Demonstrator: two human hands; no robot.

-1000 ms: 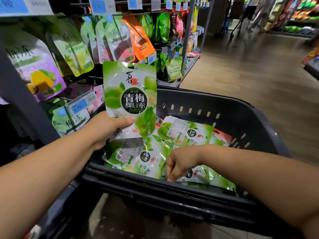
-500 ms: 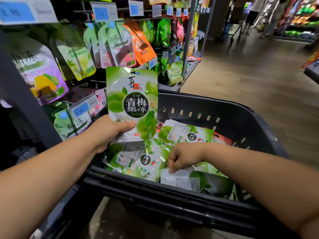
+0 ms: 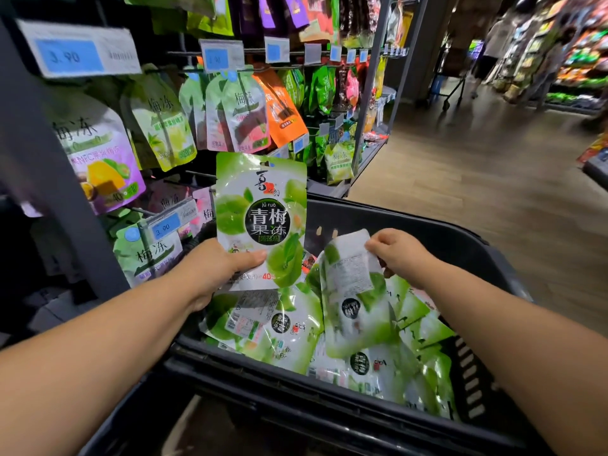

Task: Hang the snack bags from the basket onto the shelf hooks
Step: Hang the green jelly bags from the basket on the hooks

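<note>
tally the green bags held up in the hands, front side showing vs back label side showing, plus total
front showing: 1, the front-facing bag in the left hand
back label showing: 1, the label-side bag pinched by the right hand
total: 2

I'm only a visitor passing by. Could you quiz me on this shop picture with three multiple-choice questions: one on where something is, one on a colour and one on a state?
1. Where is the right-hand bag, pinched by the right hand?
A) on a shelf hook
B) lifted over the basket
C) on the floor

2. What colour is the basket?
A) red
B) white
C) black

3. How is the left-hand bag held by the left hand?
A) upright, front toward the camera
B) folded in half
C) upside down

Answers:
1 B: it hangs from the fingers above the pile of bags.
2 C: its walls and rim are black.
3 A: its printed front reads the right way up.
</note>
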